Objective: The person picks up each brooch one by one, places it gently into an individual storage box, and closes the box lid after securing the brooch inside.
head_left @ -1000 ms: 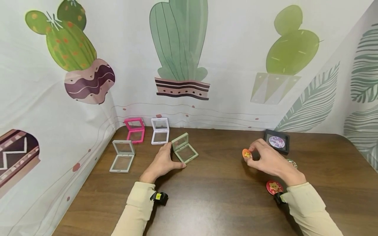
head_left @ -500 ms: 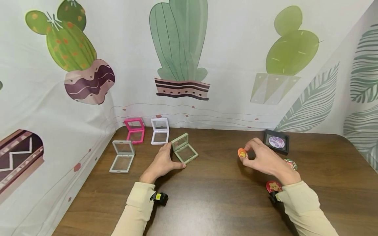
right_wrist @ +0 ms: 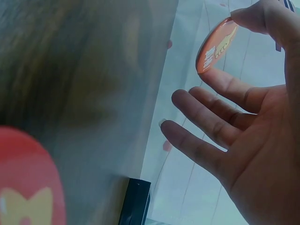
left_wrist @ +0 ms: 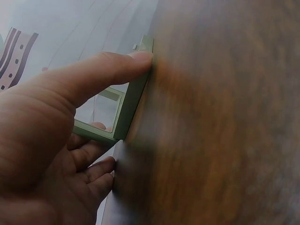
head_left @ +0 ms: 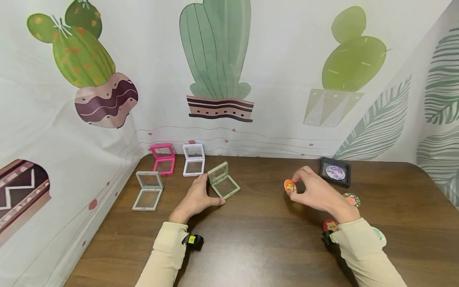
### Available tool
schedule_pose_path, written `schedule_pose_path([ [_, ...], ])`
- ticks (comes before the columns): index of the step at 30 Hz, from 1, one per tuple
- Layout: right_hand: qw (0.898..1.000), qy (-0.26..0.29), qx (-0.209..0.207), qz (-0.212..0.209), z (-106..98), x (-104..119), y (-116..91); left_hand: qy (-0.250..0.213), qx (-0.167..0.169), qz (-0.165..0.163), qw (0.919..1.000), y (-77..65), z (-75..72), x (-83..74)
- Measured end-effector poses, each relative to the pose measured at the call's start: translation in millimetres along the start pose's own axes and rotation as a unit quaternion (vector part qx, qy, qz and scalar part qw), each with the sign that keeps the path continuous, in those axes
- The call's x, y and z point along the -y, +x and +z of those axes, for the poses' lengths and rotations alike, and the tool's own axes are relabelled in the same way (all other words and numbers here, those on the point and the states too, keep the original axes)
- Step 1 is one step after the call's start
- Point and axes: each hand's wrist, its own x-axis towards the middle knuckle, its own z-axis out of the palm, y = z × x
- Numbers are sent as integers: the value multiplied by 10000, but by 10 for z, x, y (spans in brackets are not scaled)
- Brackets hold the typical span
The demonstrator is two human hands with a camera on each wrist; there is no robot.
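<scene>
My right hand (head_left: 315, 191) pinches a round orange badge (head_left: 289, 186) by its rim between thumb and forefinger. In the right wrist view the badge (right_wrist: 216, 46) is tilted on edge, with a yellow figure and white letters, and the other fingers are spread. My left hand (head_left: 195, 199) holds an open green display case (head_left: 225, 187) on the table. Its thumb (left_wrist: 117, 65) presses the front edge of the case's base, and the fingers reach behind the raised lid. Clear film fills both halves of the case.
Pink (head_left: 165, 165), white (head_left: 194, 167) and grey (head_left: 147, 199) cases stand open at the left. A black case (head_left: 344, 179) with a purple disc lies back right. Green-patterned (head_left: 352, 199), red (head_left: 329, 225) and pale green (head_left: 380, 236) badges lie around the right forearm. A cactus-print cloth (head_left: 276, 119) hangs behind the table.
My right hand has moved left with the orange badge, toward the green case. The pale green badge has come into view beside the right sleeve. My left hand keeps its place.
</scene>
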Motion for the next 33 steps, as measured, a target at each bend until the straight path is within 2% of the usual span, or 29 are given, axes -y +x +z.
schedule_pose_path([
  [21, 9998, 91, 156, -18, 18, 110, 76, -8, -6, -5, 10000, -8, 2, 3],
  [28, 9996, -256, 114, 13, 63, 132, 103, -1, -8, 6, 10000, -15, -2, -4],
  [33, 9986, -512, 14, -158, 128, 147, 125, -12, -29, 13, 10000, -11, 2, -8],
])
